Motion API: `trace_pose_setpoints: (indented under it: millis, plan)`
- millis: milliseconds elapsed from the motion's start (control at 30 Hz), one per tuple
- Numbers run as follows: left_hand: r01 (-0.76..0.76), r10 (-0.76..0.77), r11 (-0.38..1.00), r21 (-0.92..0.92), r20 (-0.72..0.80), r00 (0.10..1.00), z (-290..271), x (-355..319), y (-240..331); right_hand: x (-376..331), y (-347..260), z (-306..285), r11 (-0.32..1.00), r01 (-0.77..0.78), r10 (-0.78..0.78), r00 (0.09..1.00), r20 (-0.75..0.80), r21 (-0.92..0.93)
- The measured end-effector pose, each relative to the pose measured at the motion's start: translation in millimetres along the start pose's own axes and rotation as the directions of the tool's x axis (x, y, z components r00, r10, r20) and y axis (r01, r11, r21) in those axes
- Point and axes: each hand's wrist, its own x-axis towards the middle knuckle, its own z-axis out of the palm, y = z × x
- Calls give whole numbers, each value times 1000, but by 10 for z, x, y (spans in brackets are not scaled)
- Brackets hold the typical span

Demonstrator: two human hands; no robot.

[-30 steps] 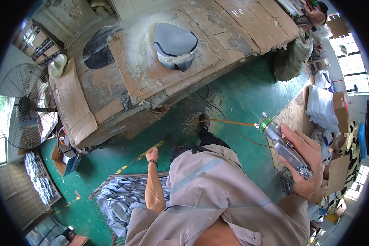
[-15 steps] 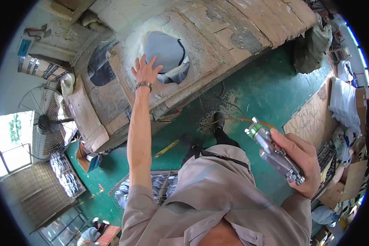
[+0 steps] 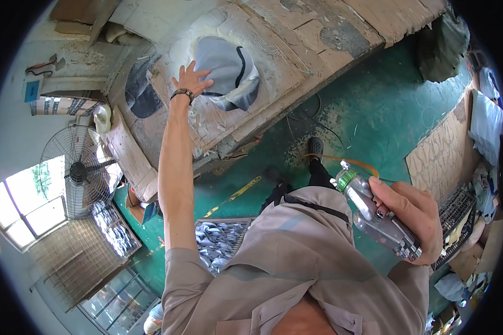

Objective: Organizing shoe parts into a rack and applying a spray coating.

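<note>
My left hand (image 3: 191,82) reaches over the workbench with its fingers spread. Its fingertips are at the left edge of a grey, rounded fabric piece (image 3: 221,58) with black strips; whether they press on it I cannot tell. Under the right side of this piece, a shiny, folded silver-grey edge (image 3: 243,96) sticks out. In my right hand (image 3: 413,218) is a metal spray gun (image 3: 383,228) with a green ring, held in front of my body at the right. An orange-brown hose (image 3: 360,163) runs near the gun's far end.
Worn cardboard covers the workbench (image 3: 313,53), where a dark oval patch (image 3: 142,89) lies left of the piece. A large fan (image 3: 78,172) stands at the left. Racks of grey pieces (image 3: 221,240) are on the green floor. Cardboard and bags (image 3: 486,125) line the right side.
The whole view has shifted slightly. My left hand has moved a little left, and the grey piece looks turned, with its black strip farther inward. The right hand keeps its hold on the spray gun.
</note>
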Motion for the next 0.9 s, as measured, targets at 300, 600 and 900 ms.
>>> trace_pose_setpoints:
  millis: [300, 600, 900]
  plan:
    - [-142, 124, 830, -539, -70, 990, 84, -141, -455, -53, 205, -92, 991, -114, 126, 970, -205, 73]
    - [-115, -479, 376, -919, -300, 825, 702, -1620, 82, 98, 190, -452, 966, -256, 260, 944, -204, 47]
    - [276, -730, 23, -961, 173, 661, 3099, -3615, -11, 659, 107, -514, 965, -262, 257, 949, -183, 0]
